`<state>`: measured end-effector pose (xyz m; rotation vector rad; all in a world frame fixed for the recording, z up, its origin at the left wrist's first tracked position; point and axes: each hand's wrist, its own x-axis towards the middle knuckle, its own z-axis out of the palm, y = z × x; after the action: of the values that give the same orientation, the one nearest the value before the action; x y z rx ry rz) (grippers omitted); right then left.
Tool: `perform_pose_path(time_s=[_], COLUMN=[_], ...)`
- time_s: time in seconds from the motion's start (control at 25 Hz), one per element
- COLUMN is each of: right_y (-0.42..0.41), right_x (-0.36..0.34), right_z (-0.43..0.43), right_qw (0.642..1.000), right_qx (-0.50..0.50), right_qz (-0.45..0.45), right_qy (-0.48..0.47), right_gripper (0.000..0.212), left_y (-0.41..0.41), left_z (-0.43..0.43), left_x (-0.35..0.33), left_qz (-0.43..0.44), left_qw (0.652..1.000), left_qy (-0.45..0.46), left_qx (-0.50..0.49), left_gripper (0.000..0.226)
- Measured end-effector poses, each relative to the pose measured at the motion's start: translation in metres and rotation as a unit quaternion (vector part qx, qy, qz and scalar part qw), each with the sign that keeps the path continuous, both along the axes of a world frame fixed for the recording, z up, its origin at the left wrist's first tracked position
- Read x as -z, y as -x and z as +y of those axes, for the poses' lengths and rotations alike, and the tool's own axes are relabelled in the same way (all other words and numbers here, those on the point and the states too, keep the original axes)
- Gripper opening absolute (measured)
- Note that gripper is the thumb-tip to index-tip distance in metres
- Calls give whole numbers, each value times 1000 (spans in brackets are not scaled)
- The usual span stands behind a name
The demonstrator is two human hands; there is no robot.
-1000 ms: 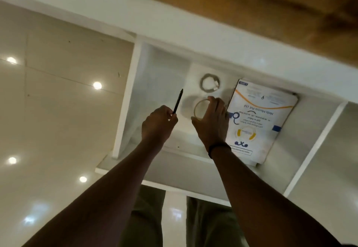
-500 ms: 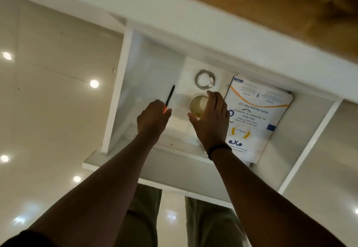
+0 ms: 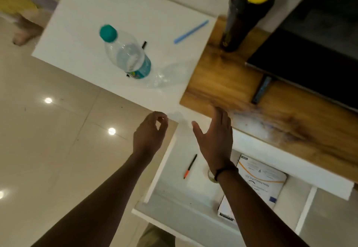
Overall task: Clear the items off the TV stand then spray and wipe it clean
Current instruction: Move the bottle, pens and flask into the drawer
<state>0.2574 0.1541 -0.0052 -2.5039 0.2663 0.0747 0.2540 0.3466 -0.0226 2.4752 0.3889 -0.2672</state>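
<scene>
Though earlier on pen [image 3: 190,166] and tape [image 3: 210,176], left hand [image 3: 150,132] and right hand [image 3: 215,142] now empty.

Both arms reach forward; the left hand [image 3: 150,133] is loosely curled and empty, the right hand [image 3: 215,140] flat with straight fingers.

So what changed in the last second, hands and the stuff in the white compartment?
Left hand let go of the black pen with the orange end, which now lies on the compartment floor. Right hand released the clear tape roll, half hidden behind its wrist. Both hands rose, empty. The white printed box stayed put.
</scene>
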Motion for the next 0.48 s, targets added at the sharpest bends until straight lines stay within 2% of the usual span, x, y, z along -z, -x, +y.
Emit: perform_pose_path(time_s=[0.12,0.24,0.36,0.48], right_y=[-62,-128,-196,-245], right_x=[1,11,25,39], right_z=[28,51,65,72], right_qw=[999,996,983,958], right_qx=[-35,-79,-169,-236], right_qz=[0,-12,-37,22], right_qy=[-30,-37,62,163], right_gripper=[60,51,53,62], left_y=[-36,-83,-132,-168], left_z=[55,109,139,141], left_x=[2,10,13,14], left_qz=[-52,-77,-64,4], left_qw=[990,980,991,997], left_qy=[27,28,-19,-58], left_qx=[-125,-182,-118,-41], left_gripper=[24,25,29,24])
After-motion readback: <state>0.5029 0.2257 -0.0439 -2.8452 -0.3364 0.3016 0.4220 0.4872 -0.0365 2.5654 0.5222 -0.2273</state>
